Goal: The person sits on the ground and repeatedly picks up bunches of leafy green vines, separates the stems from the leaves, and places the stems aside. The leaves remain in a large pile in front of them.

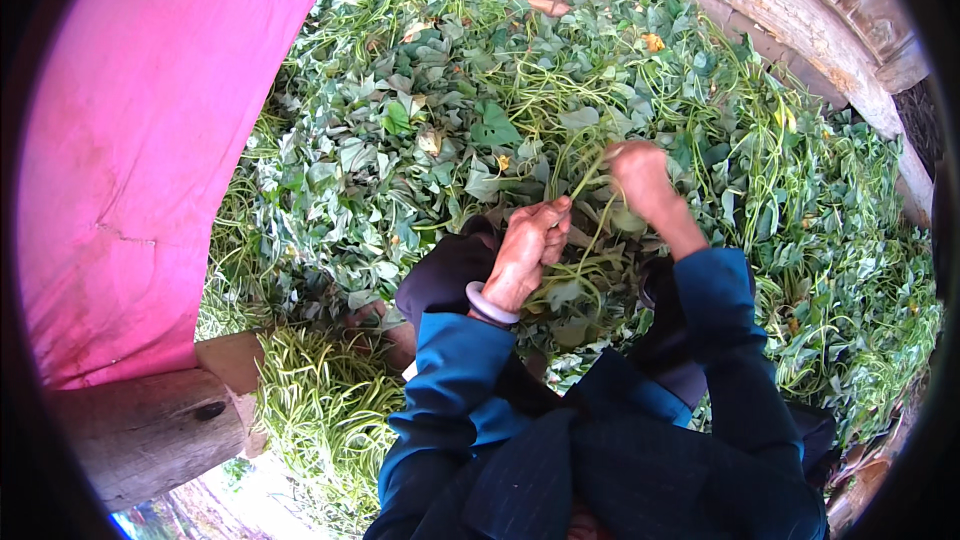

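My left hand [531, 244], with a pale bangle [491, 305] at the wrist, is closed around a small bunch of green leaf stalks [587, 180]. To its upper right, my slightly blurred right hand [641, 178] has its fingers curled at the other end of these stalks. One longer stalk [600, 229] hangs down between the hands. Both hands are above a broad heap of green leaves on long stalks [450, 142], which look like sweet potato greens. Some leaves in it are wilted or yellow. My fingertips on the right are partly hidden.
A pile of loose green stalks [322, 405] with few leaves lies at lower left. Pink cloth [142, 150] hangs on the left, above a wooden beam [150, 427]. A long timber [780, 7] borders the heap at the back and right. My knees [442, 270] flank the working spot.
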Demonstrator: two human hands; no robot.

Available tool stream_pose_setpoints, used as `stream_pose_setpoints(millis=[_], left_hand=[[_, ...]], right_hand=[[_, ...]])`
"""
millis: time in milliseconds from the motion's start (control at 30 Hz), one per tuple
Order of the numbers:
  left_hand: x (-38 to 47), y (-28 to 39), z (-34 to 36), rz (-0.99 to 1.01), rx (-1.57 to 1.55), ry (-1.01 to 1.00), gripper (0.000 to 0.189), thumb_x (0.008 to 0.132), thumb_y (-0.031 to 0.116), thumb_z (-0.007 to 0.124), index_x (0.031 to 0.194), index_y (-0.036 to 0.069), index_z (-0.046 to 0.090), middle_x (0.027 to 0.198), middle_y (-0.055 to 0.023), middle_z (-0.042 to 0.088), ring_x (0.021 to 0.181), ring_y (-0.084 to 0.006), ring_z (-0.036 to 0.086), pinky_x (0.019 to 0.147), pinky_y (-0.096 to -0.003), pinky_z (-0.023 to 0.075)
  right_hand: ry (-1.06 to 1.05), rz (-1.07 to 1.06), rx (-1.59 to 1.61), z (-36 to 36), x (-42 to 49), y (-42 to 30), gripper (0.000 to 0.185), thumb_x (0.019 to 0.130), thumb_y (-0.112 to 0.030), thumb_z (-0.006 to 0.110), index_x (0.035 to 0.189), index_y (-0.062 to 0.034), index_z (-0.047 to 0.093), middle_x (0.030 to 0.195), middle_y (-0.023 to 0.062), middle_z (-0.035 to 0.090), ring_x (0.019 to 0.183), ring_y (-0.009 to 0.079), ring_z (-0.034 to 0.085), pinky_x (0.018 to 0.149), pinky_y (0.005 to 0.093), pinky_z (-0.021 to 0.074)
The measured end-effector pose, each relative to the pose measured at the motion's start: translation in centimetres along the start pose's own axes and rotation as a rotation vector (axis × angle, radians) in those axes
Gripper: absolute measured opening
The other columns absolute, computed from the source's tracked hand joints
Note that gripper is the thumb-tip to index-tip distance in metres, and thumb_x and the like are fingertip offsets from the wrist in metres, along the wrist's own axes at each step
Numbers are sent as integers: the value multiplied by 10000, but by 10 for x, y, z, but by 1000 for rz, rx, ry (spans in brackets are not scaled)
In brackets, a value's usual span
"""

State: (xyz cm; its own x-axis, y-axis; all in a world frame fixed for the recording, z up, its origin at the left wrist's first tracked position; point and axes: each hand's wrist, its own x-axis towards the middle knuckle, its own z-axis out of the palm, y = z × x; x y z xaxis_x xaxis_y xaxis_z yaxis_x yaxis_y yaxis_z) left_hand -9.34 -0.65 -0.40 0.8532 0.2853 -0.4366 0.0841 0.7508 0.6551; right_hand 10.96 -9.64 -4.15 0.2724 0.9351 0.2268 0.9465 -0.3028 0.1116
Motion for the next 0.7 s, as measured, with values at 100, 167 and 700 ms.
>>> stream_pose_setpoints(millis=[100, 167, 700], left_hand=[[-6, 13, -15, 127, -65, 356, 236, 914, 215, 456, 730, 71, 488, 489, 57, 321, 373, -60, 234, 359, -225, 172], [2, 21, -29, 247, -187, 158, 230, 923, 245, 456, 786, 66, 504, 531, 41, 356, 410, -74, 264, 392, -224, 215], [30, 8, -26, 373, 1, 126, 315, 875, 338, 571, 876, 32, 643, 890, -52, 644, 832, -136, 547, 791, -282, 399]], right_hand=[[-44, 546, 248, 4, 1, 42, 100, 797, -115, 586, 818, -103, 683, 878, 52, 664, 728, 124, 625, 591, 309, 517], [134, 441, 1061, 5, -4, 49, 104, 843, -89, 580, 863, -61, 679, 964, 43, 655, 808, 105, 611, 683, 299, 513], [-22, 35, 1237, -21, -17, -73, 235, 864, -114, 570, 1086, -41, 596, 837, 74, 588, 830, 185, 572, 722, 301, 453]])
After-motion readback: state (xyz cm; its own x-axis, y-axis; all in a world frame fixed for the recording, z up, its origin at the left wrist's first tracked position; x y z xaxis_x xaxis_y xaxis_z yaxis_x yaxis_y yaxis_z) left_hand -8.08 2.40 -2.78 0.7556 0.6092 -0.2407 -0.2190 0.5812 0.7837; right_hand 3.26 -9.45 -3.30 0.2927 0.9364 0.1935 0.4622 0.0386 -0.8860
